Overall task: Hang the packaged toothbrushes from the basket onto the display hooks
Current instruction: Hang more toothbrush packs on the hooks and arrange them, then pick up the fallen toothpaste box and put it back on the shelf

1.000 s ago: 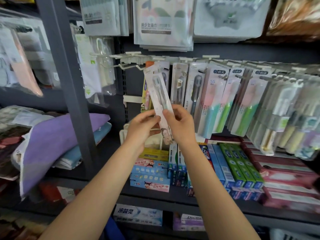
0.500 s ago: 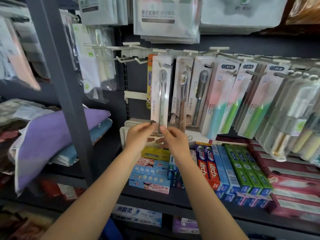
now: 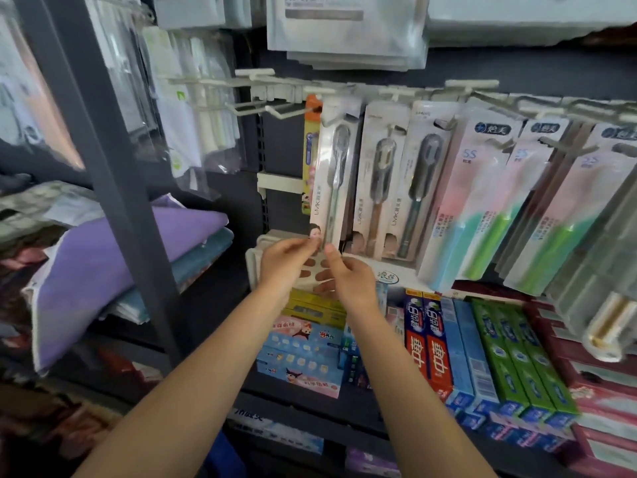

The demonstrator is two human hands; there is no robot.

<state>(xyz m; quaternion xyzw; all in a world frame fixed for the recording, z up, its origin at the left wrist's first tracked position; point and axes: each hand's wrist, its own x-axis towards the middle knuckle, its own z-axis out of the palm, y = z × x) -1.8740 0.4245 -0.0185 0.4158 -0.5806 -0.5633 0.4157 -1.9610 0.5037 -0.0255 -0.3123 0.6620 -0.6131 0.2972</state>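
Note:
A white packaged toothbrush (image 3: pixel 332 174) hangs upright from a display hook (image 3: pixel 331 119) at the left end of the toothbrush row. My left hand (image 3: pixel 287 262) pinches its bottom left corner between thumb and fingertips. My right hand (image 3: pixel 348 279) is just beside it, thumb tip touching the package's bottom edge, its fingers curled loosely below the package and holding nothing. Two similar packs (image 3: pixel 379 181) hang directly to the right. The basket is out of view.
Empty white hooks (image 3: pixel 262 108) stick out left of the hung pack. Pink-and-green toothbrush packs (image 3: pixel 482 201) fill the hooks to the right. Toothpaste boxes (image 3: pixel 434 346) line the shelf below. A dark upright post (image 3: pixel 113 188) and folded towels (image 3: pixel 113 257) are on the left.
The package went from tilted in both hands to hanging straight on the hook. My hands slid down to its bottom edge, and the right hand's grip has loosened.

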